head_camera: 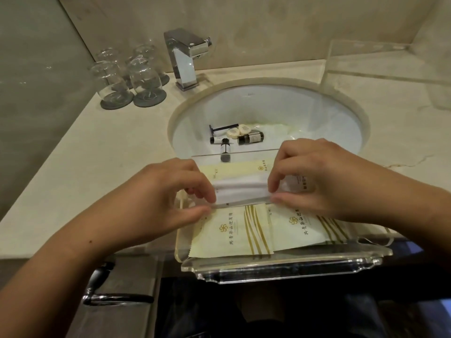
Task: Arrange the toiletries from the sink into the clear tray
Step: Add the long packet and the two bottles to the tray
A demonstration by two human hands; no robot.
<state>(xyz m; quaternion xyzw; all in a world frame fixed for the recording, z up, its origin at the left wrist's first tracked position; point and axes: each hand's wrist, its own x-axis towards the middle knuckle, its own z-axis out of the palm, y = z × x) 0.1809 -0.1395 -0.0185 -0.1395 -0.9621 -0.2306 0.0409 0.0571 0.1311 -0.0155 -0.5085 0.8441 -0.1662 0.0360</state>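
A clear tray (288, 265) sits at the counter's front edge, before the white sink (305, 113). Two pale yellow sachets (234, 230) lie flat in its near half and another yellow packet (234, 168) lies at its far side. My left hand (168, 198) and my right hand (322, 179) both pinch the ends of a white packet (240, 189) just above the tray's middle. In the sink lie a black razor (219, 129), two round soaps (238, 131), and dark little bottles (251, 137), one (225, 147) upright-looking near the tray's back wall.
A chrome faucet (185, 57) stands behind the sink. Several upturned glasses (131, 76) rest on dark coasters at the back left. A second clear acrylic stand (380, 62) is at the back right. A dark drawer handle (107, 291) is below the counter.
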